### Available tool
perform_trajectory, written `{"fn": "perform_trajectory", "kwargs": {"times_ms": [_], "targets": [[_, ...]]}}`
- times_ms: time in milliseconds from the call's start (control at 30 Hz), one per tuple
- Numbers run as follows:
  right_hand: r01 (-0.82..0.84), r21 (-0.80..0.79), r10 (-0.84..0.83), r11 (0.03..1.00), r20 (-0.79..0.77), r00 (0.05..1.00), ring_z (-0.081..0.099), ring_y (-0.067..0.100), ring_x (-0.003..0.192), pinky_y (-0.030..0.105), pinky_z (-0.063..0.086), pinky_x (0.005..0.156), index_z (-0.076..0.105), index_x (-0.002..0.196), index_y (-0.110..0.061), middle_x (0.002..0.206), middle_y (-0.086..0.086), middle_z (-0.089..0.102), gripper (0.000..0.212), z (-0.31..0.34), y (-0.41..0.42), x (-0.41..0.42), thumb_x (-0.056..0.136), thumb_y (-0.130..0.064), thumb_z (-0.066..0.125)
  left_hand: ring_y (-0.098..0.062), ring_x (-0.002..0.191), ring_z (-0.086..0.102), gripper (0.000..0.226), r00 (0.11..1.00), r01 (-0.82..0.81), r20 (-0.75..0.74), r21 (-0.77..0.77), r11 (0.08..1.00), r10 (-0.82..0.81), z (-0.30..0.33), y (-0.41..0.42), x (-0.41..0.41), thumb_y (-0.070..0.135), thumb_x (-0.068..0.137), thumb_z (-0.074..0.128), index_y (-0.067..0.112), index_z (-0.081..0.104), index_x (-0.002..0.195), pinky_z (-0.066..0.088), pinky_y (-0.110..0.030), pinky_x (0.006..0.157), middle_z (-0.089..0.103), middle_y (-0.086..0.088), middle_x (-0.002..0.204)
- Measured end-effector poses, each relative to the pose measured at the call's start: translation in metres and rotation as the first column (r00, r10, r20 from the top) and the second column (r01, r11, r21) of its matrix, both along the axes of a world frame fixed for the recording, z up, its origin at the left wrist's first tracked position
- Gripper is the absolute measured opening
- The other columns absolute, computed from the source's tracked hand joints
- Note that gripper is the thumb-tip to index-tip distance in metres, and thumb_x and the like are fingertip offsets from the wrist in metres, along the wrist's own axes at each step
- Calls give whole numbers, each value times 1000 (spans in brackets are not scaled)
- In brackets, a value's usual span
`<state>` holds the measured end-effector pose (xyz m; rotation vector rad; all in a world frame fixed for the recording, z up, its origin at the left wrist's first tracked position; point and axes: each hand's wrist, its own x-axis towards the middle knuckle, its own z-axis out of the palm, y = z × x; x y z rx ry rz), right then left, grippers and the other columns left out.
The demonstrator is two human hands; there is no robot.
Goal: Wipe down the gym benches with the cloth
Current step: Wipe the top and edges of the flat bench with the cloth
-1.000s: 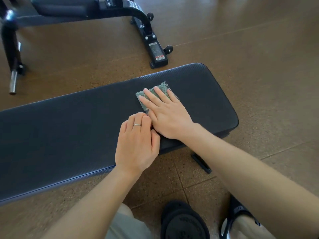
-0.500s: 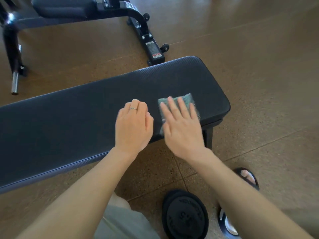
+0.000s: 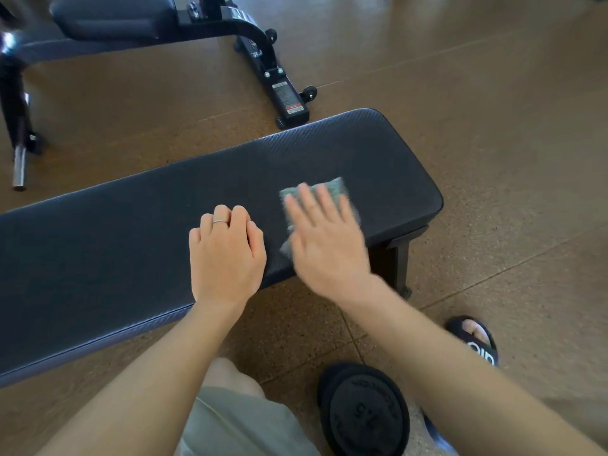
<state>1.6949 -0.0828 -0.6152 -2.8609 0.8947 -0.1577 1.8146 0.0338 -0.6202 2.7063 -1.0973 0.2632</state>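
The right hand (image 3: 324,238) lies flat on the green cloth (image 3: 332,189), fingers straight and slightly spread, pressing it onto the flat bench pad (image 3: 131,241) near its right end. Just left of those fingers, the left hand (image 3: 227,255) rests on the pad, fingers curled under, holding nothing, a ring (image 3: 219,221) on one. Beyond the fingertips stands an adjustable bench (image 3: 108,14), its frame label unreadable. Below the wrists lies a black weight plate (image 3: 365,413) with blurred embossed digits, beside a black slide sandal (image 3: 477,340).

Left hand (image 3: 227,255): knuckles down on the table (image 3: 98,258), fingers (image 3: 221,216) curled under, holding nothing, ring on one finger. Right hand (image 3: 324,240): just right of the left, flat on the cloth (image 3: 332,189), fingers straight and spread, motion-blurred. Both forearms bare, extended forward.
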Motion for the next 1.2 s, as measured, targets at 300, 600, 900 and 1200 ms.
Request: {"fn": "perform_trajectory", "kwargs": {"times_ms": [300, 600, 900, 1200], "targets": [[172, 16, -169, 985, -113, 979, 6, 20, 158, 41, 5, 128, 19, 163, -28, 171, -1, 11, 57, 10, -109, -39, 107, -40, 14, -25, 87, 53, 43, 999, 26, -44, -69, 997, -29, 0, 5, 3, 33, 103, 22, 11, 59, 104, 43, -40, 76, 62, -9, 101], [-23, 12, 23, 1000, 11, 1000, 10, 22, 158, 46, 8, 128, 25, 161, -27, 169, -2, 18, 56, -3, 32, 2, 108, -43, 15, -24, 87, 52, 43, 995, 48, -78, -92, 995, -56, 0, 5, 5, 32, 102, 21, 13, 60, 104, 42, -41, 76, 61, -7, 100], [233, -5, -232, 973, -88, 969, 5, 21, 158, 43, 5, 128, 18, 163, -27, 171, 0, 11, 59, 5, -91, -44, 106, -43, 11, -20, 83, 43, 43, 998, 39, -39, -130, 991, -45, -4, 6, 4, 30, 101, 22, 11, 60, 99, 35, -38, 74, 61, -8, 96], [-345, -29, 343, 938, -59, 937, 10, 23, 158, 46, 12, 128, 23, 162, -26, 170, 0, 17, 57, -1, 6, -4, 109, -45, 16, -28, 85, 54, 42, 999, 1, -49, -97, 995, -5, 1, 3, 1, 29, 103, 22, 11, 60, 100, 43, -45, 77, 62, -8, 98]]}}
